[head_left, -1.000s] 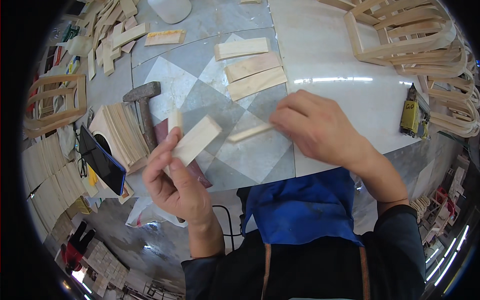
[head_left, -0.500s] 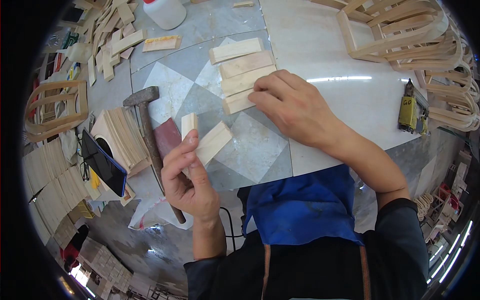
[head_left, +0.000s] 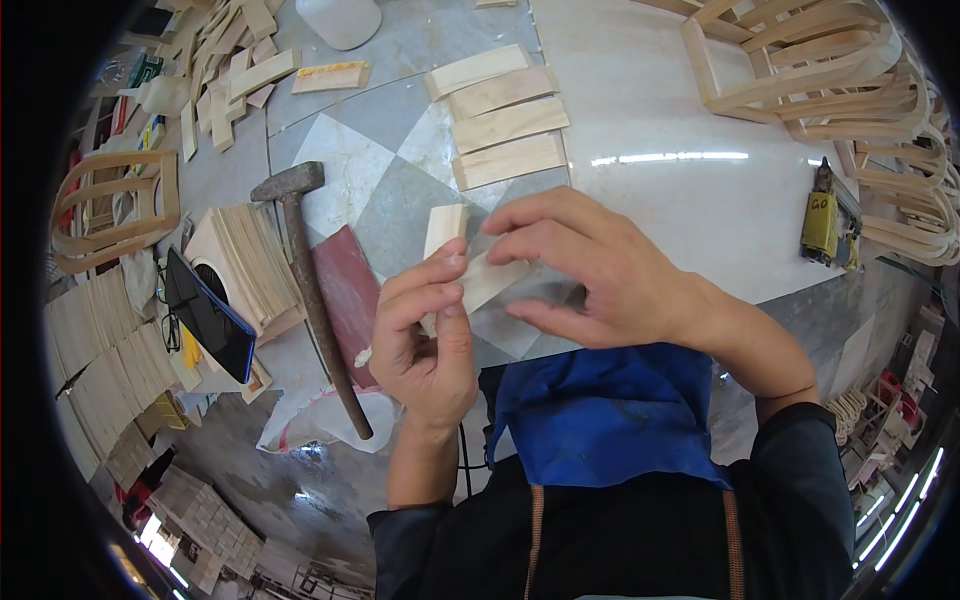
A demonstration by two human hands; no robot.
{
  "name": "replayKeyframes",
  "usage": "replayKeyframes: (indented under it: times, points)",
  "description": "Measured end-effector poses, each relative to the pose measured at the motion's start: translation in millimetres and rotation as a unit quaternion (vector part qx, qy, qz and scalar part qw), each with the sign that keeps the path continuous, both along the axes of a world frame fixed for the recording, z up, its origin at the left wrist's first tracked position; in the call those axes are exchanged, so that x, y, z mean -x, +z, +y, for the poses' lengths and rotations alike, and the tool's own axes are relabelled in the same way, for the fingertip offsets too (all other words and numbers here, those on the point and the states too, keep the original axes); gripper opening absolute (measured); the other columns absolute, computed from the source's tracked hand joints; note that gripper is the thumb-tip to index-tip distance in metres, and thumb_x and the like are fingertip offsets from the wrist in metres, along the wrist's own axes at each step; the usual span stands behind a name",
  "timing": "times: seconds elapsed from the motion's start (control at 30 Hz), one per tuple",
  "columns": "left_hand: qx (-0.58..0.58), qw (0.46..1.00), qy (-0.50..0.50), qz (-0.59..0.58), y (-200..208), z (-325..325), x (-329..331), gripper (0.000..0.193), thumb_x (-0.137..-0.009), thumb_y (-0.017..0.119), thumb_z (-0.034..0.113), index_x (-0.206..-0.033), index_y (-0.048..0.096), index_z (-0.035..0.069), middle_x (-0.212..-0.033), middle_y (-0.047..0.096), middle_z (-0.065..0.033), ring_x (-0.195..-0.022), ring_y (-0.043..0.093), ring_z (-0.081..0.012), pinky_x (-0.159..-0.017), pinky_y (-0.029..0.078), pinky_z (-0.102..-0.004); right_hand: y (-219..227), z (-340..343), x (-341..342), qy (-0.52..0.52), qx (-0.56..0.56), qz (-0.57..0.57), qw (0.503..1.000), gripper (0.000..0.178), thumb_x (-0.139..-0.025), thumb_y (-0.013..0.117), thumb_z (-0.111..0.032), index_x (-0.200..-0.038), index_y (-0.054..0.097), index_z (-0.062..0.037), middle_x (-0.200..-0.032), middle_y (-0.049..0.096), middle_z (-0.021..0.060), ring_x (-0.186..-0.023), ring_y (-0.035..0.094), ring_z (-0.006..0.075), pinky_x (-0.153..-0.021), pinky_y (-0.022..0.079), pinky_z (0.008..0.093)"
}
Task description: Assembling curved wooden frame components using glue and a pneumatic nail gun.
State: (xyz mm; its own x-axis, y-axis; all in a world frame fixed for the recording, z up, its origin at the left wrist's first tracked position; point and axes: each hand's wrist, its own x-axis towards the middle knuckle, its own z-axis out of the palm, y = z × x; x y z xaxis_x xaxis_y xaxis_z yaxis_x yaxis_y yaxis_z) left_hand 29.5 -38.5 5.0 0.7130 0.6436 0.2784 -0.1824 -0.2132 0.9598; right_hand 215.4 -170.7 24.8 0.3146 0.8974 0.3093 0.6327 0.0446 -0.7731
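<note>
Off the row (head_left: 510, 124) comes your right hand (head_left: 620, 272), fingers parted beside the slats (head_left: 445, 230) your left hand (head_left: 428, 345) pinches above the table (head_left: 690, 210); contact's unclear. Keep that grip steady, ends free.

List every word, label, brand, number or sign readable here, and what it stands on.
Yellow, block-shaped tool, right table edge: short dark marking, not transcribed.
Small blue-and-yellow item, upper left: any print too small to read.
Pale rectangular wooden piece in the bare left hand: no lettering visible.
</note>
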Motion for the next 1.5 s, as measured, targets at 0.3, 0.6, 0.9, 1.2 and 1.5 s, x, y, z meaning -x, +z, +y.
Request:
replayKeyframes:
  times: [0.3, 0.6, 0.9, 1.2, 1.5]
  points:
    - [-0.055, 0.993, 0.106, 0.008, -0.3, 1.8, 0.9, 0.018, -0.107, 0.062, -0.003, -0.123, 0.064, 0.004, -0.128, 0.073, -0.0198, -0.13, 0.071, -0.0372, -0.106, 0.061, -0.0444, -21.0, -8.6, -12.6, -0.035, 0.032, -0.158, 0.986, 0.03, -0.087, 0.085, -0.008, -0.114, 0.073, -0.0089, -0.126, 0.071, 0.006, -0.107, 0.067, 0.0254, -0.091, 0.057, 0.0343]
    - [-0.1, 0.994, 0.015, 0.039, -6.0, -8.8, 22.4, 0.027, -0.085, 0.068, -0.011, -0.109, 0.074, 0.0, -0.112, 0.078, -0.0164, -0.102, 0.076, -0.0289, -0.088, 0.063, -0.0358, -25.7, -6.4, -20.2, -0.124, 0.062, -0.229, 0.963, 0.032, -0.085, 0.086, -0.006, -0.114, 0.073, -0.0089, -0.128, 0.07, 0.0063, -0.108, 0.066, 0.0256, -0.09, 0.057, 0.0346]
    - [0.047, 0.986, -0.16, 0.0, -0.1, -4.8, -1.3, 0.03, -0.072, 0.065, -0.012, -0.096, 0.078, 0.002, -0.094, 0.079, -0.0121, -0.081, 0.072, -0.0239, -0.076, 0.058, -0.0301, -6.0, -19.6, 0.9, 0.05, 0.012, -0.028, 0.998, 0.031, -0.084, 0.083, -0.002, -0.112, 0.072, -0.0092, -0.125, 0.069, 0.0063, -0.108, 0.066, 0.0261, -0.089, 0.057, 0.0355]
    - [0.047, 0.976, -0.213, 0.026, -7.5, 12.8, 0.6, 0.034, -0.074, 0.063, -0.009, -0.103, 0.079, 0.0, -0.113, 0.078, -0.0164, -0.096, 0.071, -0.0234, -0.082, 0.057, -0.0291, -16.7, -21.8, -4.7, 0.075, 0.031, -0.05, 0.995, 0.031, -0.084, 0.085, -0.004, -0.111, 0.072, -0.0094, -0.119, 0.068, 0.0056, -0.105, 0.066, 0.0254, -0.088, 0.057, 0.0351]
    - [0.027, 0.983, 0.113, 0.144, 13.4, 27.0, 8.3, 0.034, -0.095, 0.064, -0.008, -0.128, 0.072, 0.001, -0.139, 0.068, -0.0139, -0.116, 0.066, -0.0231, -0.098, 0.056, -0.0333, -27.4, -22.4, -11.1, -0.048, 0.058, -0.184, 0.98, 0.025, -0.088, 0.084, -0.005, -0.109, 0.072, -0.0099, -0.117, 0.069, 0.005, -0.1, 0.066, 0.0246, -0.086, 0.057, 0.0338]
